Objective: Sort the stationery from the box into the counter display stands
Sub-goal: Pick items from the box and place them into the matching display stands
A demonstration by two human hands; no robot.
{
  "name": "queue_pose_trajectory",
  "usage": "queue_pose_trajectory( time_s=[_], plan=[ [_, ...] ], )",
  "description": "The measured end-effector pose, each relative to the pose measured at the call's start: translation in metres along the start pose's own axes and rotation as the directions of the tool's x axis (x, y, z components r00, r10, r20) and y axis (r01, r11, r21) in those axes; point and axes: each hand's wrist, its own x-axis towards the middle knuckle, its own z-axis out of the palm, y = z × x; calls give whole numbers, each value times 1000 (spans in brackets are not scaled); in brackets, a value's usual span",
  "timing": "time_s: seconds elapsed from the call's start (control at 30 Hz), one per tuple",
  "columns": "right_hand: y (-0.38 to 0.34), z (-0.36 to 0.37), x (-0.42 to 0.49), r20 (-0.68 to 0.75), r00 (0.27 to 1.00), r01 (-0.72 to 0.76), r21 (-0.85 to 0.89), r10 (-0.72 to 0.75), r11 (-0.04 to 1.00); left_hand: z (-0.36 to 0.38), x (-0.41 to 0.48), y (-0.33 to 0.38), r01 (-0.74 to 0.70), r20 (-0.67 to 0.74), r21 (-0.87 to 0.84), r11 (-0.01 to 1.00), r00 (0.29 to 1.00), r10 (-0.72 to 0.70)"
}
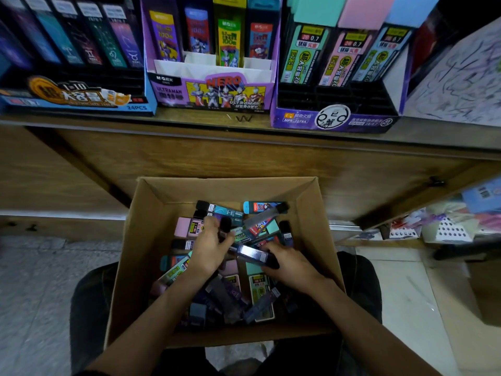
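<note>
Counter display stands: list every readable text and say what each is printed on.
"1-10": left stand front
"24PCS": same stand
"M&G": middle stand front
"HERO": same stand
"ULTRAMAN HEROES": same stand
"MPR-2078A": right stand front
"2B 0.7": mint pack in right stand
Packs in the box: too blurred.

I get a dim, soft feed. The far display stands [214,85] are the best lit and sharpest part. The box [151,213] interior lies in shade, its near end murky. The dark case [252,253] shows a pale glint. Fisheye bends the counter [189,119] edge, and the right margin blurs.
</note>
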Motion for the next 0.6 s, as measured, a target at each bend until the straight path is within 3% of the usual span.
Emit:
queue_pose_trajectory(
  time_s=[0.2,0.33,0.5,0.6],
  plan=[
    [-2,-1,0,61,997,-63,347,45,936,-1,2,4,-128,210,-72,989,968,140],
    [-5,-5,-2,82,996,-59,470,23,880,-6,5,-1,-199,293,11,980,938,187],
    [-8,-2,-5,38,999,0,559,-26,829,-7,-2,-4,-183,493,-29,983,853,174],
    [-11,-6,-8,14,999,20,592,-35,806,-12,-10,-1,-110,536,-119,987,829,157]
  ],
)
